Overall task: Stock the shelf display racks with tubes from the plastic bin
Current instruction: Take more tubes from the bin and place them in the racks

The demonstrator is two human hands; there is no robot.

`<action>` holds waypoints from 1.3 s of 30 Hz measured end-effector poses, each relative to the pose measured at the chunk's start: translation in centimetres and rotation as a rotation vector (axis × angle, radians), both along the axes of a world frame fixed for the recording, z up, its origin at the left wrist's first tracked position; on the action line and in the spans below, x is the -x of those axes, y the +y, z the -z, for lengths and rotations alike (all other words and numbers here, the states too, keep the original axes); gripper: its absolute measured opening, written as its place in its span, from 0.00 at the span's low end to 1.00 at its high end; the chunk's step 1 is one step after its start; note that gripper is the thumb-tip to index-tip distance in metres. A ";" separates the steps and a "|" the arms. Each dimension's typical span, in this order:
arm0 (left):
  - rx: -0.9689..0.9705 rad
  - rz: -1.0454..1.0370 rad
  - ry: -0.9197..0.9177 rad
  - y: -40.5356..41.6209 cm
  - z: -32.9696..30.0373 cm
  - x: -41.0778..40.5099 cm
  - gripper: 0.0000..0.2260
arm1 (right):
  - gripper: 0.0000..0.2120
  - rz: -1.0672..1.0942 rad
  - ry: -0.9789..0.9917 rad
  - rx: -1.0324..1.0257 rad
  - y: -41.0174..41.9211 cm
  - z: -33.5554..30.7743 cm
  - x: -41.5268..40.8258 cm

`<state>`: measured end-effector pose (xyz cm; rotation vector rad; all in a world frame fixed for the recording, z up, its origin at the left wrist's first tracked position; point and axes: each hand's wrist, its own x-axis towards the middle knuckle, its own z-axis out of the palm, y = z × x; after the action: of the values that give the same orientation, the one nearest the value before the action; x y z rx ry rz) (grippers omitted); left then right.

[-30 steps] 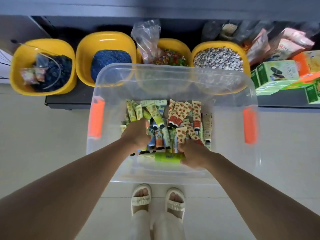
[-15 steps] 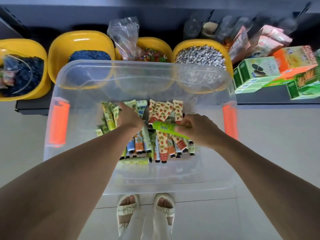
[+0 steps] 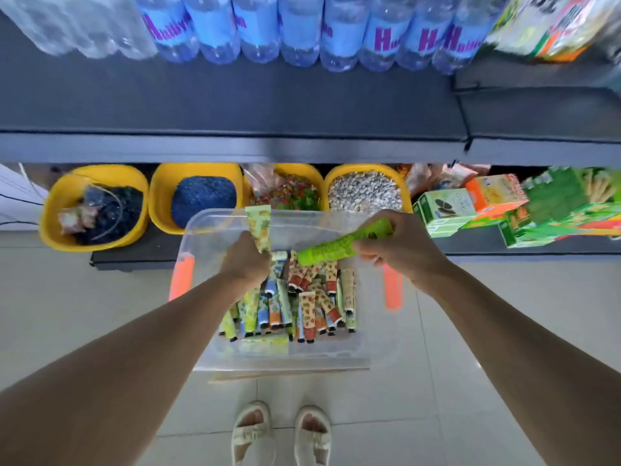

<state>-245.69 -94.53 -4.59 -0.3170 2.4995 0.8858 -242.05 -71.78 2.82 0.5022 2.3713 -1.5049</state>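
Looking down: a person stands over a clear plastic bin (image 3: 201,237) on a pale tiled floor (image 3: 67,314), in front of dark shelves.
Far left bowl: a yellow bowl (image 3: 53,227) on the low shelf holds dark pieces and small packets.
Second bowl: a yellow bowl (image 3: 161,203) with a blue heap inside stands just beside the first one.
Left hand: the left hand (image 3: 245,262) is above the bin, and its fingers are curled tight around the lower end of a pale tube with pineapple print (image 3: 260,223); the tube points up, toward the shelves.
Bin handles: an orange handle (image 3: 181,277) shows on the left side and another orange handle (image 3: 391,287) on the right side.
Tubes in the bin: many small tubes (image 3: 302,307) lie on the bottom in rough rows, touching each other, most with dark caps toward the person.
Middle bowls: one bowl with colourful bits (image 3: 289,196) and one bowl with grey-white pieces (image 3: 364,195) stand behind the bin.
Right hand: the right hand (image 3: 400,247) pinches a bright green tube (image 3: 332,245), fingers closed on its right end; the tube is tilted, above the bin.
Right side: green and orange boxes (image 3: 487,203) lie on the low shelf.
Top shelf: water bottles (image 3: 295,31) with blue labels stand in a row.
Bottom: two feet in white sandals (image 3: 282,432).
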 end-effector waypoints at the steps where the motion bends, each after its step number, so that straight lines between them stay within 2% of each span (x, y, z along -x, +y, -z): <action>1: -0.024 -0.004 0.020 -0.2 -2.3 0.1 0.10 | 0.08 0.006 0.032 0.003 0.0 -2.3 0.1; 4: -0.091 0.019 0.107 -0.6 -9.8 0.2 0.09 | 0.07 0.066 0.095 -0.016 -0.5 -8.7 0.7; 7: -0.194 0.052 0.174 -1.2 -16.9 0.6 0.02 | 0.07 0.134 0.122 0.062 -1.1 -14.8 1.4; 9: -0.216 0.076 0.219 -1.5 -21.2 1.3 0.04 | 0.05 0.170 0.139 0.228 -1.7 -18.9 1.7; 12: -0.278 0.129 0.264 -1.8 -27.5 2.4 0.02 | 0.06 0.277 0.198 0.604 -2.8 -25.2 2.2; 14: -0.328 0.151 0.270 -1.8 -31.6 3.0 0.05 | 0.06 0.356 0.252 0.662 -3.8 -29.4 2.4; 17: -0.478 0.150 0.332 -2.0 -37.0 3.7 0.09 | 0.07 0.339 0.373 0.489 -4.9 -34.9 2.6; 20: -0.532 0.188 0.412 -1.9 -41.6 3.7 0.04 | 0.12 0.292 0.463 0.291 -5.5 -39.5 2.3; 23: -0.573 0.207 0.502 -1.5 -45.4 3.3 0.09 | 0.09 0.327 0.533 0.295 -5.5 -43.0 2.2; 27: -0.668 0.247 0.497 -1.2 -49.7 3.0 0.05 | 0.06 0.304 0.605 0.391 -5.0 -46.9 1.6; 30: -0.680 0.292 0.525 -1.1 -52.7 3.1 0.06 | 0.09 0.269 0.675 0.356 -4.0 -49.5 1.2; 35: -0.660 0.386 0.645 0.1 -56.5 3.9 0.07 | 0.07 0.275 0.826 0.122 -1.5 -52.9 1.8; 39: -0.623 0.373 0.737 1.6 -58.5 5.6 0.09 | 0.05 0.304 0.917 -0.086 1.2 -55.9 4.0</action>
<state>-251.24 -92.94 53.90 0.7825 2.5486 1.7576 -246.00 -70.62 58.76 0.2003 3.1470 -2.1021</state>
